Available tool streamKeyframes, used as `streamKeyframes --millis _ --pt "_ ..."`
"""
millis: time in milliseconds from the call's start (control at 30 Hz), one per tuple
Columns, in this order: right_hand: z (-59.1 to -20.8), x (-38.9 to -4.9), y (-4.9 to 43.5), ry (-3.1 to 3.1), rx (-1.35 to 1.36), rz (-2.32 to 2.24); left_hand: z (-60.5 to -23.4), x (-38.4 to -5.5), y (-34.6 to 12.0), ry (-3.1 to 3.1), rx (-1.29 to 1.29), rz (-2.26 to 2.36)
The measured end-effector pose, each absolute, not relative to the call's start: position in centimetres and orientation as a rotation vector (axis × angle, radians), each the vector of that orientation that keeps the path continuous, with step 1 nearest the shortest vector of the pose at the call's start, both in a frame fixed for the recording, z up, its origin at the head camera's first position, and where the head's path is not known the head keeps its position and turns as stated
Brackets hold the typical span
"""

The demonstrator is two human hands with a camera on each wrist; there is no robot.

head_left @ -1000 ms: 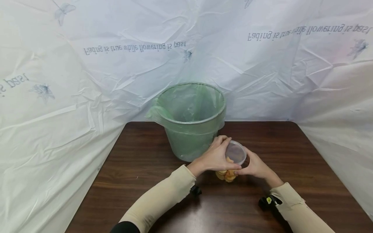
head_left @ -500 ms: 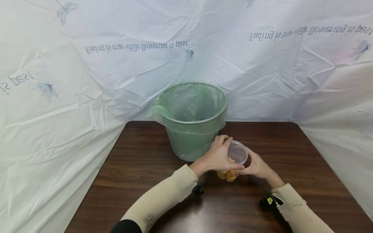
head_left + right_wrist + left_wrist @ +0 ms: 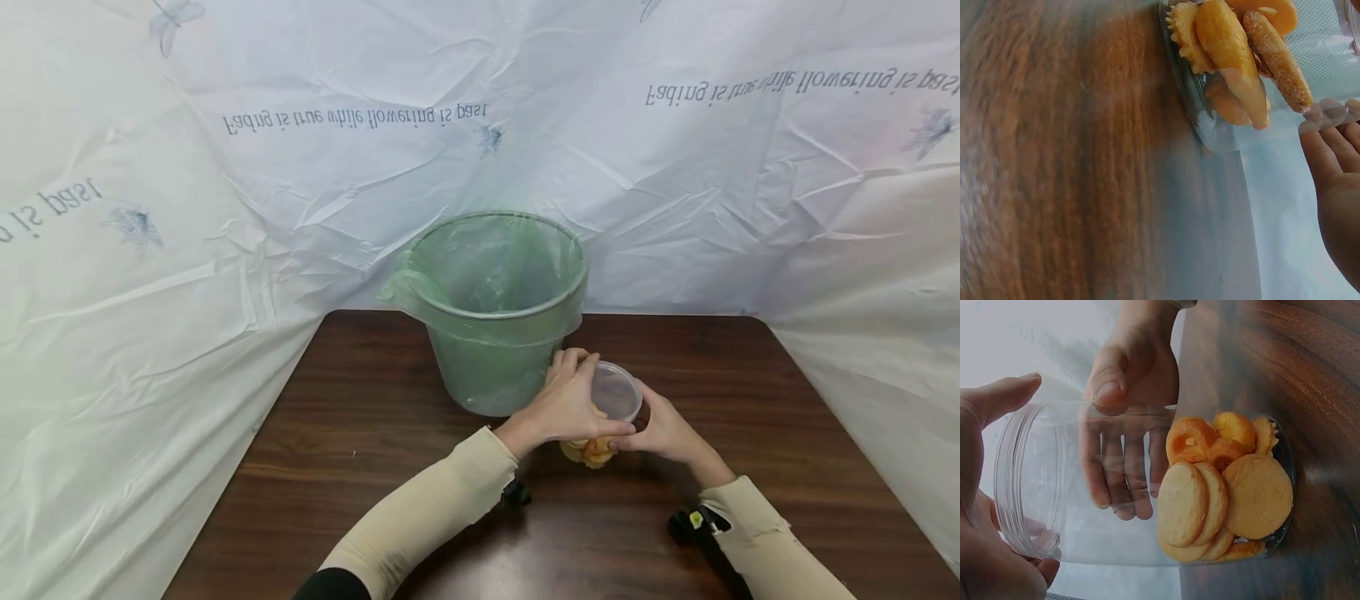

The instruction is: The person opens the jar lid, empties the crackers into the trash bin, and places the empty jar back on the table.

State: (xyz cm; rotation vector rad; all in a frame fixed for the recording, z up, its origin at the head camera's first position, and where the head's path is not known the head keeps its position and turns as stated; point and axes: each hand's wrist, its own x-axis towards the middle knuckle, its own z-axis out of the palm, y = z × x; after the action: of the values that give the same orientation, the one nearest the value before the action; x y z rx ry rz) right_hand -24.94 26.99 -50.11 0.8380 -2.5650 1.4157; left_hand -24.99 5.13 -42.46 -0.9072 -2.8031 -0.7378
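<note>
A clear plastic jar (image 3: pixel 617 392) with a threaded neck stands upright on the brown wooden table. Cookies (image 3: pixel 1257 497) fill its lower part; the left wrist view shows round ones and a pretzel-shaped one (image 3: pixel 1200 440), while long sugared sticks (image 3: pixel 1279 62) show in the right wrist view. My left hand (image 3: pixel 570 408) holds the jar around its neck from the left, thumb across the near side. From the right, my right hand (image 3: pixel 667 433) grips the jar's side, its thumb and fingers spread around the wall below the rim. Both thumbs come close together at the front.
Just behind and left of the jar stands a mesh bin (image 3: pixel 487 367) lined with a thin green bag (image 3: pixel 427 292). The wooden table (image 3: pixel 360 492) ends at a white printed plastic sheet (image 3: pixel 300 183) hanging at the back and sides.
The view has shifted slightly, so the jar and hands appear a little farther right. Both hands keep the same hold on the jar.
</note>
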Motion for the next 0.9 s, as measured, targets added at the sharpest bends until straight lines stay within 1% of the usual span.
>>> streamKeyframes --millis 433,733,900 --pt "-49.9 -24.8 27.5 -2.551 0.873 1.516 -42.5 -24.5 6.3 -2.803 -0.792 -0.741" --pt "-49.6 -24.5 27.0 -2.526 0.939 1.437 -42.7 -24.7 6.4 -2.769 -0.780 -0.720" --pt "-49.9 -24.6 26.3 -2.509 0.900 1.436 -42.8 -24.9 6.4 -2.756 -0.790 -0.722"
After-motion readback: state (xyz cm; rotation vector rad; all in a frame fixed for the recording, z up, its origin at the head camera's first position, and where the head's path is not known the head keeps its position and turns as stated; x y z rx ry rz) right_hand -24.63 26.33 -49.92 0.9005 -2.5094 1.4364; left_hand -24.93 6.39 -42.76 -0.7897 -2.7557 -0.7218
